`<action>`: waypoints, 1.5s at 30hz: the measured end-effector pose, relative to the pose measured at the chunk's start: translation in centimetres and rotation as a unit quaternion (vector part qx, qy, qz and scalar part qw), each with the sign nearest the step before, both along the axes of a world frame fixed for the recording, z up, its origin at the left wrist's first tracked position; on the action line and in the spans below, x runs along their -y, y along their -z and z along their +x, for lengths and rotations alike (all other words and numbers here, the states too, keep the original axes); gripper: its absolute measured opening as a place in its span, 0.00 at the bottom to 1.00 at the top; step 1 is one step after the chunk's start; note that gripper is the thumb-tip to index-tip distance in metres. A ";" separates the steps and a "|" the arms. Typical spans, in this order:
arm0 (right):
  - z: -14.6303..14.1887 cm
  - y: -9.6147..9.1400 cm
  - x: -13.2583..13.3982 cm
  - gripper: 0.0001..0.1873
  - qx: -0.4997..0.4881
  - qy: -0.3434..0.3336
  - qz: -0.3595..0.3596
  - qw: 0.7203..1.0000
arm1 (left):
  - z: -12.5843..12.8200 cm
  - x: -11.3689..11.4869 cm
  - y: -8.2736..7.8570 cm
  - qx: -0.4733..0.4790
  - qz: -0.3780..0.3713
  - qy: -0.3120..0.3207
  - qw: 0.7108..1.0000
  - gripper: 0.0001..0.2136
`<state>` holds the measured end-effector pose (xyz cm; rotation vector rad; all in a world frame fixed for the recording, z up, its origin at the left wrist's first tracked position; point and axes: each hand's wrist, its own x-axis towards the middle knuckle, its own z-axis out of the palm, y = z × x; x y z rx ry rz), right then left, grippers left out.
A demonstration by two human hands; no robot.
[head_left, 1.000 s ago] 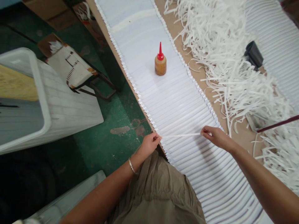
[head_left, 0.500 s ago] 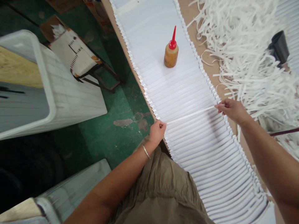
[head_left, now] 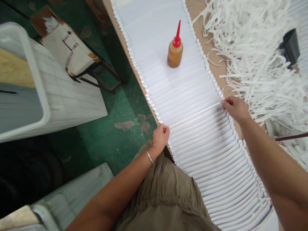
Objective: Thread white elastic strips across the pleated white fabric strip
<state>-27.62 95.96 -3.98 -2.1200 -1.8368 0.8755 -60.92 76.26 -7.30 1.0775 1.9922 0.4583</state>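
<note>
A thin white paper strip (head_left: 194, 115) is stretched across a long row of overlapping white sheets (head_left: 211, 150) on the brown table. My left hand (head_left: 160, 136) pinches the strip's left end at the table's near edge. My right hand (head_left: 234, 108) pinches its right end at the far side of the row. The strip lies low against the sheets. A brown glue bottle with a red nozzle (head_left: 175, 51) stands upright on the sheets farther up the row.
A big heap of loose white paper strips (head_left: 260, 54) covers the table to the right, with a black object (head_left: 290, 45) in it. To the left, on the green floor, stand a white plastic crate (head_left: 48, 96) and a small stool (head_left: 72, 54).
Both hands moved up the row with the strip held taut, then lowered it onto the sheets. The camera shifted, so the bottle appears more to the right.
</note>
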 end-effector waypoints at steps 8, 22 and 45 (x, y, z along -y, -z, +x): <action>0.8 2.3 0.0 0.10 0.035 -0.001 0.054 0.998 | 0.0 -0.3 -0.3 -0.013 -0.003 0.010 1.000 0.08; 0.5 4.0 -0.4 0.12 0.089 -0.018 0.061 0.994 | 0.1 -0.6 -0.3 -0.036 0.003 0.026 0.999 0.08; 0.9 2.3 -7.6 0.15 0.227 -0.083 0.125 0.962 | -0.3 0.8 -2.4 0.087 0.074 0.020 0.993 0.10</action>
